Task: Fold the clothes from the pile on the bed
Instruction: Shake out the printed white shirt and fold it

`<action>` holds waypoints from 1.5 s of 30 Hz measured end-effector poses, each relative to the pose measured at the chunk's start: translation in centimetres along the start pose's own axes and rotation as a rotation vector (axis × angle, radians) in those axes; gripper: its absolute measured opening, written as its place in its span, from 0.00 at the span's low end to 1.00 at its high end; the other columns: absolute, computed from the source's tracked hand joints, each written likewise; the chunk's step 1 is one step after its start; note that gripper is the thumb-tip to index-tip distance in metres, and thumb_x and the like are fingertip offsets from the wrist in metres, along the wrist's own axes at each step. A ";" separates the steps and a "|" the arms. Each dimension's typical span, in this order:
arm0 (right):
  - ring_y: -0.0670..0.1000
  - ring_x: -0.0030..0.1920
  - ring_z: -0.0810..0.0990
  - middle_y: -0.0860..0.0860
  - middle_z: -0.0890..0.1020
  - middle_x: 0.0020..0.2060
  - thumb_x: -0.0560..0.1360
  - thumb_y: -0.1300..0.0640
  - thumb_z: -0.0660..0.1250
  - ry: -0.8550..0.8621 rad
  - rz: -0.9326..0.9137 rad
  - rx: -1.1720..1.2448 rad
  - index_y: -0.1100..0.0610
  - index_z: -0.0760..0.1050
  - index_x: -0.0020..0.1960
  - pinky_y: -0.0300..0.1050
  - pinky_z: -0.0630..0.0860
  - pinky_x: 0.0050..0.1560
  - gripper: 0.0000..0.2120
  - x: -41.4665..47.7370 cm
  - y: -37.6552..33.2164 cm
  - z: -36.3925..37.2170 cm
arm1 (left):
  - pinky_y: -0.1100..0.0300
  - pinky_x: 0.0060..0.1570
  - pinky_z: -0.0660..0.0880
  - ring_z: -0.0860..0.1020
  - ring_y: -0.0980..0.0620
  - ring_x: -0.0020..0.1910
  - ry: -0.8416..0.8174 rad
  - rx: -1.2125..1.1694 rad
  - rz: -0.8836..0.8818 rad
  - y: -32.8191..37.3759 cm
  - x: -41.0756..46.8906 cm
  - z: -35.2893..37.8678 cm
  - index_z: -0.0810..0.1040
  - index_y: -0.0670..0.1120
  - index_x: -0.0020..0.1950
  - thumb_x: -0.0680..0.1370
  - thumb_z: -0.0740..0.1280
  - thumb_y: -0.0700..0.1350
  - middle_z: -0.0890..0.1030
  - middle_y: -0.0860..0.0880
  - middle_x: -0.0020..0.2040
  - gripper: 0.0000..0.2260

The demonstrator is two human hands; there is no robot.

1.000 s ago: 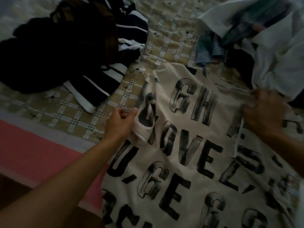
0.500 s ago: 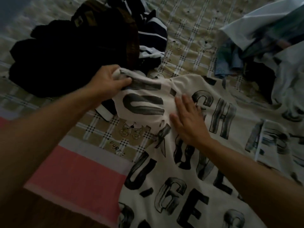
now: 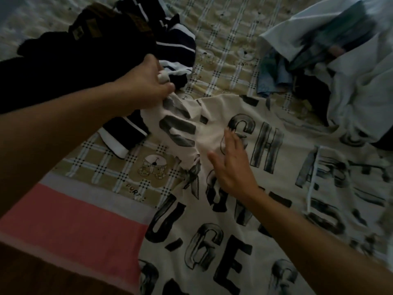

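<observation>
A cream T-shirt [image 3: 251,237] printed with large black letters lies spread on the bed in front of me. My left hand [image 3: 148,84] grips the end of its left sleeve [image 3: 178,128] and holds it stretched out toward the upper left. With straight fingers, my right hand [image 3: 231,165] presses flat on the shirt near the sleeve seam. The shirt's right sleeve [image 3: 319,167] lies folded in over the body.
A dark pile of clothes [image 3: 63,67] with a navy white-striped garment [image 3: 172,45] lies at the upper left. White and blue clothes [image 3: 350,60] are heaped at the upper right. The checked bedsheet [image 3: 223,50] shows between them; a pink band [image 3: 70,216] runs along the bed's near edge.
My left hand has pulled the left sleeve up and out to the left. My right hand let go of the right side, moved left and now presses near the sleeve seam.
</observation>
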State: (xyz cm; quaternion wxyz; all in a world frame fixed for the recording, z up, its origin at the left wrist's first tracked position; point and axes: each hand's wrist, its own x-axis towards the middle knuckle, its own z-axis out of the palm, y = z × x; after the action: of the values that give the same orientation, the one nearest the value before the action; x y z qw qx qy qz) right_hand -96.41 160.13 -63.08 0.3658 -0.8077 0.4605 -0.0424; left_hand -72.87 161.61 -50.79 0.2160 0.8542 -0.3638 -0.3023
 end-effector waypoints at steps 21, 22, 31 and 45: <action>0.58 0.51 0.84 0.56 0.84 0.53 0.58 0.34 0.76 0.194 0.804 1.217 0.53 0.77 0.61 0.56 0.83 0.46 0.38 -2.0 7.9 -8.6 | 0.58 0.38 0.74 0.79 0.50 0.46 -0.373 0.216 0.212 -1.5 -6.2 16.6 0.73 0.51 0.54 0.72 0.74 0.49 0.78 0.51 0.47 0.15; 0.59 0.51 0.84 0.57 0.84 0.53 0.52 0.31 0.77 0.180 0.807 1.180 0.53 0.79 0.58 0.60 0.81 0.50 0.41 -0.4 8.8 -8.6 | 0.59 0.35 0.71 0.79 0.49 0.44 -0.333 0.154 0.223 -1.5 -6.2 16.8 0.73 0.52 0.48 0.72 0.73 0.45 0.79 0.51 0.43 0.10; 0.59 0.54 0.80 0.59 0.78 0.57 0.70 0.71 0.69 -0.062 0.377 1.068 0.54 0.75 0.56 0.54 0.82 0.50 0.18 5.2 3.5 -11.9 | 0.64 0.29 0.65 0.72 0.50 0.32 0.226 0.454 0.963 -2.0 -10.8 12.7 0.78 0.41 0.47 0.76 0.64 0.37 0.76 0.44 0.45 0.04; 0.54 0.59 0.75 0.52 0.73 0.60 0.65 0.65 0.77 -0.035 0.300 0.485 0.49 0.57 0.75 0.46 0.77 0.51 0.46 1.7 7.5 -7.8 | 0.57 0.44 0.76 0.72 0.53 0.49 -0.044 0.389 0.681 -1.3 -6.7 16.8 0.75 0.49 0.58 0.79 0.56 0.48 0.74 0.49 0.55 0.12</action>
State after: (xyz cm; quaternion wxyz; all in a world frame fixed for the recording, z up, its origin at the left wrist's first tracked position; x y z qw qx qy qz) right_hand -103.96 152.21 -62.62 0.5585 -0.6201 0.5448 -0.0828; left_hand -87.28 164.94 -61.33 0.1303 0.7031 -0.6812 -0.1569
